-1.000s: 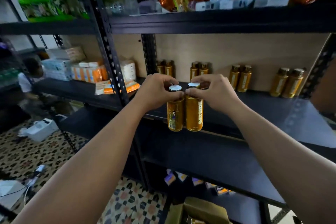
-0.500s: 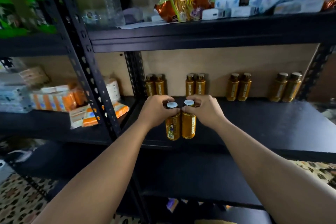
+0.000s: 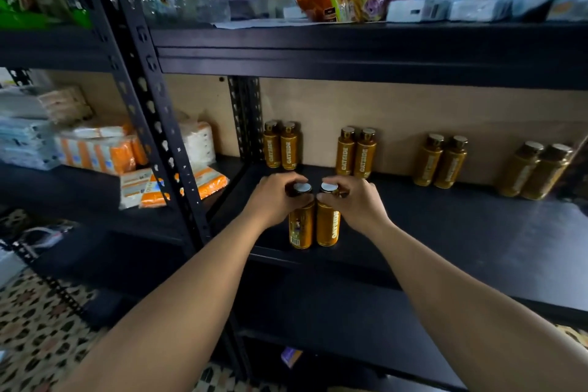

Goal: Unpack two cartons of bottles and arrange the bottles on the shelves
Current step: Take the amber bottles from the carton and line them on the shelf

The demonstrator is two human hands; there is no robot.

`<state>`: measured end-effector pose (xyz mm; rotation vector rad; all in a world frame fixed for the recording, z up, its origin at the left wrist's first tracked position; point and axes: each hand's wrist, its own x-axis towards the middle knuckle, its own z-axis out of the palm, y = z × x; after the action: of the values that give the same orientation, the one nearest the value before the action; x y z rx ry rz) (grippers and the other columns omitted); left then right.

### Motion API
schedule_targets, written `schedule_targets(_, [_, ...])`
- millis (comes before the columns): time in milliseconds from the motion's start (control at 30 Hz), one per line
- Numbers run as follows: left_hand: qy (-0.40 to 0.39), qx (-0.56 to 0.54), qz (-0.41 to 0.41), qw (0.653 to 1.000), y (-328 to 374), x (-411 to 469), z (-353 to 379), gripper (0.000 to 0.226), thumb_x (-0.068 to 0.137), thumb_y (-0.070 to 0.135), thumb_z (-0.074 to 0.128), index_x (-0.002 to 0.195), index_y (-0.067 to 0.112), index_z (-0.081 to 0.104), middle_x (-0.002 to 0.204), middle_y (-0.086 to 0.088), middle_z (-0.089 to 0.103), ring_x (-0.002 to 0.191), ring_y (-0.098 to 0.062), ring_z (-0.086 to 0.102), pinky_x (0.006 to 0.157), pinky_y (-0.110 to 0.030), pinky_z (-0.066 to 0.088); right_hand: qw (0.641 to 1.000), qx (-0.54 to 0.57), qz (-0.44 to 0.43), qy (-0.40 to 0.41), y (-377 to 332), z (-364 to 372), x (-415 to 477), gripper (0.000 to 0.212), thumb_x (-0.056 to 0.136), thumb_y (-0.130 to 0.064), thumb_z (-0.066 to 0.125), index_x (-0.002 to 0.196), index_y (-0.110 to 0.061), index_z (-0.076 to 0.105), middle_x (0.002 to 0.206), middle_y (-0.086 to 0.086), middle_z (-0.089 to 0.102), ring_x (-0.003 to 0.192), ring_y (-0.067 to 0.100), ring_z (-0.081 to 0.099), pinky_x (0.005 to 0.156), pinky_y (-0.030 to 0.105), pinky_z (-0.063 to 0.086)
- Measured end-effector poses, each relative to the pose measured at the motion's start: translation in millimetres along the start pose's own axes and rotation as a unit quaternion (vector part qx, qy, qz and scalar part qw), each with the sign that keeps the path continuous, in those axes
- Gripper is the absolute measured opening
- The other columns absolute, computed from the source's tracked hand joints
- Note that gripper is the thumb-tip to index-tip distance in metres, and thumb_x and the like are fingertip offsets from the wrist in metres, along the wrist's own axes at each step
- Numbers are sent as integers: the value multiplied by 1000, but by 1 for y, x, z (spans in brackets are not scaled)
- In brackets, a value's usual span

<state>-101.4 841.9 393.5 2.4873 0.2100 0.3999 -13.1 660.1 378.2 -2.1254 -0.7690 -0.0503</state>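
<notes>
Blk metal shelf [image 3: 461, 232], plywood back [image 3: 413, 111]; patterned tile floor [image 3: 38, 337] lower L.

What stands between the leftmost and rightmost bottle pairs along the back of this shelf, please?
In the head view, two more pairs stand there: the second pair and the third pair, with bare shelf between them.

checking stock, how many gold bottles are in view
10. Eight stand in four pairs along the shelf's back; two bottles at its front, one gripped by the left hand, one by the right hand. None look hidden.
</notes>
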Motion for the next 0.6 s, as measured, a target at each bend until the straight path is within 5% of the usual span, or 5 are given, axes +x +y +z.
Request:
schedule_targets(167, [-14,-6,-17,1000,3,-1,-3,44,88,36,74,130,30,63,127,10,64,111,-3,57,89,-22,45,999,16,-19,-37,8,-4,2,40,93,-32,72,132,-29,66,131,-11,67,108,1,60,85,17,46])
schedule_targets(400, [-41,-16,-12,999,-6,8,-11,46,88,21,75,132,30,64,136,7,60,124,-11,56,104,-36,47,999,5,-34,-27,10,1,5,48,91,-43,72,136,-30,62,124,-9,67,108,5,61,89,25,50])
schedule_targets(600, [-68,-42,14,997,-22,13,-19,43,91,19,72,131,32,65,133,11,59,121,-5,53,101,-27,44,999,14,-20,-21,12,6,6,51,90,-45,72,138,-33,61,130,-11,65,111,3,58,89,23,48])
